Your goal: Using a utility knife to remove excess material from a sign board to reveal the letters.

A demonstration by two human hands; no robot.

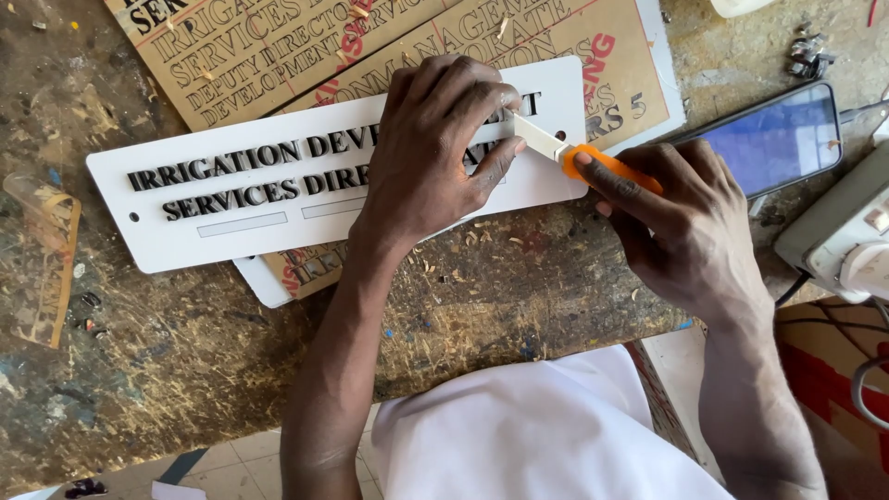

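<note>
Paint-flecked chipboard bench (185, 352), near edge running along the bottom. One white sign plate (231, 199) with raised black letters is laid across two brown cut-out sheets (278, 46). Left hand (435, 153) is pressed flat on it, fingers spread. One orange utility knife (579, 157) is pinched in right hand (681, 222), blade touching plate. One phone (778, 139) at right.

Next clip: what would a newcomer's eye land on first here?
First, the white sign plate with raised black letters, lying across the scuffed workbench at centre. The left hand presses down on its right half, while the right hand holds an orange utility knife with its blade at the plate's right end. Behind lies a brown cut-out letter sheet, and a phone sits to the right.
</note>
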